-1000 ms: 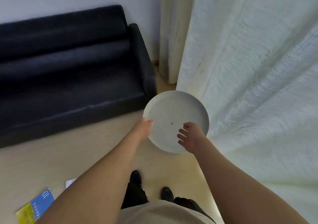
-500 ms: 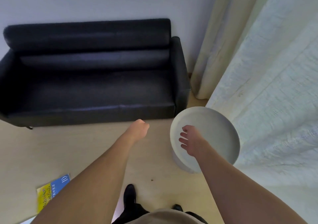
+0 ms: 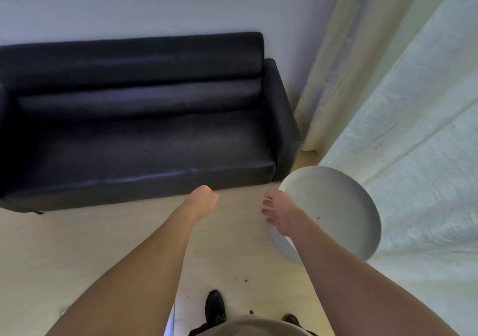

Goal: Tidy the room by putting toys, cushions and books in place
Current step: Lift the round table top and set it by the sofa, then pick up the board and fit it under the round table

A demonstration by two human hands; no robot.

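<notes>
A black sofa [image 3: 144, 139] stands against the wall, its seat bare. My left hand [image 3: 203, 200] hovers in front of the sofa's front edge with its fingers loosely curled, holding nothing. My right hand [image 3: 280, 215] hangs beside the left rim of a round white side table [image 3: 344, 206], fingers relaxed and slightly spread, with nothing in it. No toys, cushions or books are in view.
Pale curtains [image 3: 403, 103] hang at the right, brushing the side table. The sofa's right arm [image 3: 283, 118] is close to the table. Light wooden floor [image 3: 77, 253] lies in front of the sofa. My dark shoe [image 3: 214, 307] is at the bottom.
My left hand came off the table's rim and moved left. My right hand slid from above the tabletop to beside its left edge. The blue and yellow book left the view.
</notes>
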